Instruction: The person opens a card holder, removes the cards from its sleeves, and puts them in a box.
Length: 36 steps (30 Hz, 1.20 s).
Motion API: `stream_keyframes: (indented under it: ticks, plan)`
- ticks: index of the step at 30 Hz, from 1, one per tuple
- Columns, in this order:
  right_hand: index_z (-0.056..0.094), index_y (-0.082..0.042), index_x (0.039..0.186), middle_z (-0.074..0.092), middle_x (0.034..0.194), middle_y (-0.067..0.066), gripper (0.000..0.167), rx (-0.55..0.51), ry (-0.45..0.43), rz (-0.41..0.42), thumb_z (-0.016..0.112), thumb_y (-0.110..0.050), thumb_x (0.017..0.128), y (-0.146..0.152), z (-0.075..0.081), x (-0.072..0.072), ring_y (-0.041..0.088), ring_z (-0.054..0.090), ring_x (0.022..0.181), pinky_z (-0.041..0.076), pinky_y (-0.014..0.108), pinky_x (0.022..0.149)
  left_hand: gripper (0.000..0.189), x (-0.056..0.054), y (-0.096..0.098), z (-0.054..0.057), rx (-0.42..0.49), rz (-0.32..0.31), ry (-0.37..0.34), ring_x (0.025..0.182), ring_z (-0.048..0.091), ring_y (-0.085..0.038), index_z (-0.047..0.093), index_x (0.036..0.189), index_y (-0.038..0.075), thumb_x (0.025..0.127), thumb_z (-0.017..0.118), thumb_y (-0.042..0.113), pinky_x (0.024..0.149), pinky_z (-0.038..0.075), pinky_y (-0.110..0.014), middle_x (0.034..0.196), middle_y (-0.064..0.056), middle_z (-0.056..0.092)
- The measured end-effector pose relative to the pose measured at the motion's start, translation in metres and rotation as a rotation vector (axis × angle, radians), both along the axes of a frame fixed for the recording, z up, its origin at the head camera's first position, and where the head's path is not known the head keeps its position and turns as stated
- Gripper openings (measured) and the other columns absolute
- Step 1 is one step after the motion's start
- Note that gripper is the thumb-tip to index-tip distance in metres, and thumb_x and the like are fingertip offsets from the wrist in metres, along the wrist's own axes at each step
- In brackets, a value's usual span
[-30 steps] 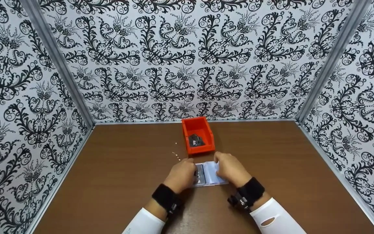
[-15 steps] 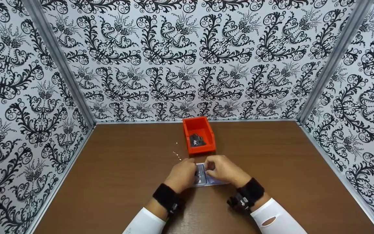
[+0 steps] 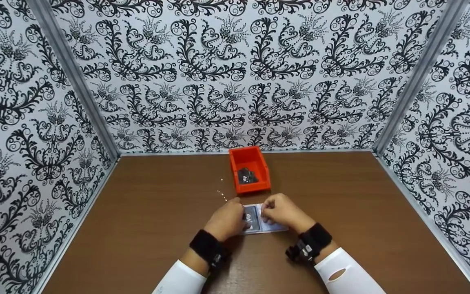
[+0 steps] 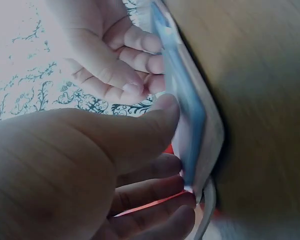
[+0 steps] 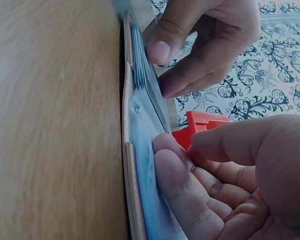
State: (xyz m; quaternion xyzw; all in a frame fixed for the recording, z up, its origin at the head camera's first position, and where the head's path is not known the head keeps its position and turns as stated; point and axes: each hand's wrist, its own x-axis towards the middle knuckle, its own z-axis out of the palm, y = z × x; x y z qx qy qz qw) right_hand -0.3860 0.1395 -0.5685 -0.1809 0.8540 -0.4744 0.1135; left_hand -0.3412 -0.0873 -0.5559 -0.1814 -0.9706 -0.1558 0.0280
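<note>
A card holder (image 3: 273, 229) with clear plastic sleeves lies spread on the table in front of the person. In its left half sits a dark card (image 3: 252, 218) with white lettering. The left hand (image 3: 225, 218) holds that half: the thumb presses on the sleeves (image 4: 190, 112) and the other fingers bend at the edge, as the left wrist view shows. The right hand (image 3: 286, 211) is over the right half, its fingers loosely bent. In the right wrist view its fingertips (image 5: 170, 167) touch the clear sleeve (image 5: 147, 185), and nothing shows between thumb and forefinger.
Just behind the card holder stands an orange-red bin (image 3: 253, 188) with dark cards (image 3: 246, 175) in it. Small white specks (image 3: 223, 196) dot the brown table (image 3: 169, 192) left of the bin. Patterned panels (image 3: 235, 81) wall in the back and sides.
The right hand has moved left from the holder's right side toward its middle, then slightly back right. The dark card's lettering now shows plainly in the left half. The left hand stays put.
</note>
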Motion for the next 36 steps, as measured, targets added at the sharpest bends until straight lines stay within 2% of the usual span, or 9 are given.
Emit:
stream_keyframes:
  ticks: [3,6,7,10,13,19,22,28,36]
  plan:
    - [0.079,0.004,0.091,0.078,0.073,0.009,0.011,-0.027,-0.036,-0.031,0.068,0.003,0.096,-0.001,-0.001,-0.001,0.011,0.071,0.061,0.059,0.022,0.058,0.03,0.001,-0.002,0.003,0.025,0.009,-0.035,0.089,0.073,-0.023,0.083,0.095,0.003,0.09,0.095,0.03,0.089,0.066,-0.045,0.128,-0.014,0.077]
    - [0.08,0.006,0.093,0.077,0.073,0.008,0.014,-0.045,-0.058,-0.055,0.068,0.002,0.099,-0.001,-0.002,0.0,0.01,0.071,0.061,0.06,0.022,0.058,0.031,0.002,-0.003,0.006,0.023,0.015,-0.055,0.091,0.074,-0.025,0.083,0.099,0.003,0.089,0.096,0.03,0.089,0.066,-0.046,0.134,-0.014,0.077]
    - [0.08,0.007,0.096,0.077,0.073,0.008,0.014,-0.049,-0.062,-0.06,0.067,0.001,0.1,-0.001,-0.002,0.0,0.01,0.071,0.061,0.061,0.022,0.058,0.03,0.002,-0.004,0.006,0.017,0.012,-0.057,0.09,0.073,-0.025,0.083,0.098,0.005,0.088,0.097,0.029,0.087,0.065,-0.046,0.131,-0.012,0.076]
    - [0.08,0.011,0.109,0.079,0.077,0.012,0.019,-0.062,-0.078,-0.07,0.066,0.001,0.101,-0.001,-0.001,0.001,0.011,0.072,0.061,0.062,0.023,0.058,0.028,0.003,-0.004,0.006,-0.01,0.0,-0.047,0.088,0.072,-0.024,0.082,0.097,0.008,0.086,0.098,0.028,0.085,0.065,-0.045,0.125,-0.007,0.074]
    - [0.078,0.014,0.12,0.08,0.082,0.016,0.026,-0.077,-0.097,-0.074,0.064,0.002,0.101,-0.001,-0.001,0.001,0.011,0.073,0.063,0.063,0.024,0.059,0.028,0.002,-0.004,0.005,-0.042,-0.018,-0.018,0.092,0.074,-0.027,0.083,0.099,0.009,0.087,0.098,0.029,0.088,0.065,-0.045,0.127,-0.008,0.075]
    - [0.077,0.015,0.125,0.082,0.089,0.019,0.03,-0.085,-0.116,-0.087,0.064,0.001,0.102,-0.001,0.0,0.002,0.011,0.075,0.064,0.064,0.024,0.06,0.035,0.0,-0.002,0.002,-0.102,-0.053,0.024,0.112,0.08,-0.034,0.086,0.111,0.009,0.089,0.096,0.034,0.102,0.065,-0.047,0.142,-0.014,0.078]
    - [0.077,0.014,0.127,0.082,0.09,0.019,0.031,-0.079,-0.121,-0.089,0.064,0.0,0.102,-0.001,0.0,0.001,0.011,0.075,0.065,0.063,0.024,0.06,0.037,-0.001,-0.001,0.0,-0.111,-0.057,0.034,0.116,0.079,-0.034,0.086,0.113,0.01,0.089,0.097,0.036,0.104,0.064,-0.047,0.143,-0.014,0.078]
    - [0.079,0.012,0.126,0.083,0.091,0.017,0.034,-0.047,-0.1,-0.077,0.072,-0.001,0.095,0.001,-0.001,0.0,0.011,0.075,0.065,0.062,0.023,0.059,0.037,0.001,0.002,-0.004,-0.137,-0.075,0.092,0.108,0.078,-0.033,0.086,0.111,0.011,0.089,0.096,0.04,0.093,0.066,-0.047,0.129,-0.009,0.079]
    - [0.079,0.011,0.126,0.079,0.082,0.003,0.039,0.012,-0.023,-0.044,0.083,-0.003,0.09,0.003,-0.005,-0.004,0.007,0.068,0.06,0.054,0.019,0.055,0.035,0.001,0.006,-0.006,-0.141,-0.068,0.116,0.102,0.075,-0.031,0.087,0.105,0.011,0.085,0.099,0.037,0.087,0.066,-0.047,0.116,-0.005,0.077]
